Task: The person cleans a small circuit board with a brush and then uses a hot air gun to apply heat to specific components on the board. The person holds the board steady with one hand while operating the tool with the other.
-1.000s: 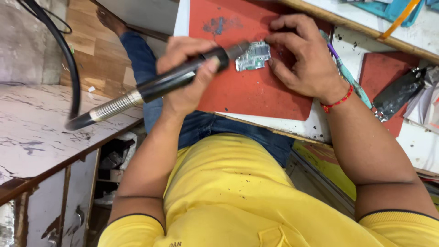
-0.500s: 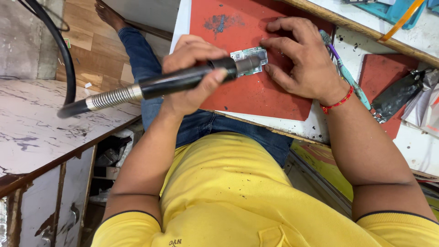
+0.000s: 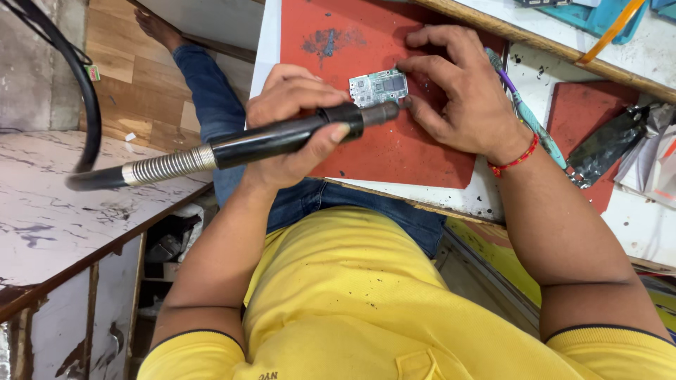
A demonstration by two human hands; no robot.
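The red mat point(image 3: 394, 151) near the bench point(image 3: 271, 49) front edge is free; the board point(image 3: 379, 87) and tweezers point(image 3: 529, 119) block the back.

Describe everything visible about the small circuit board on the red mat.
The circuit board is a small, pale grey-green rectangle carrying silvery metal shields and tiny components. It lies flat on the red mat, near its upper middle. The right hand rests fingertips at its right edge, while the black handpiece, gripped by the left hand, has its tip just below the board.
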